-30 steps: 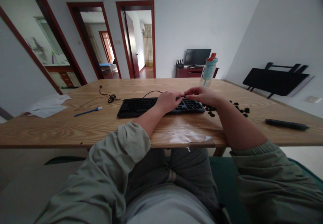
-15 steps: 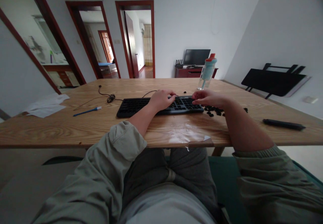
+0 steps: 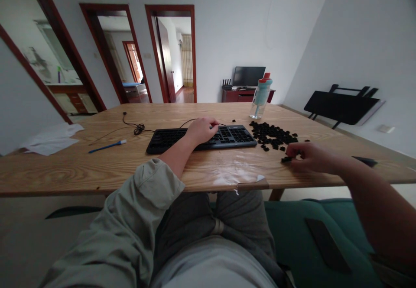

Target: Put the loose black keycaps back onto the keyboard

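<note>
A black keyboard lies on the wooden table, with dark key caps on its left part. My left hand rests over its middle, fingers curled and thumb close to them; whatever lies between the fingertips is hidden. To the right of the keyboard spreads a loose pile of black key caps. My right hand is just in front of the pile's right end, low over the table, thumb and fingers pinched around a small black key cap.
A clear bottle with a red lid stands behind the pile. A blue-handled brush, a coiled cable and white paper lie at left. A long black object is partly behind my right forearm. A dark flat object lies on the green seat.
My right hand has moved from the keyboard's right end rightward and nearer to me, uncovering the key cap pile. My left hand stays on the keyboard. The view has shifted slightly right.
</note>
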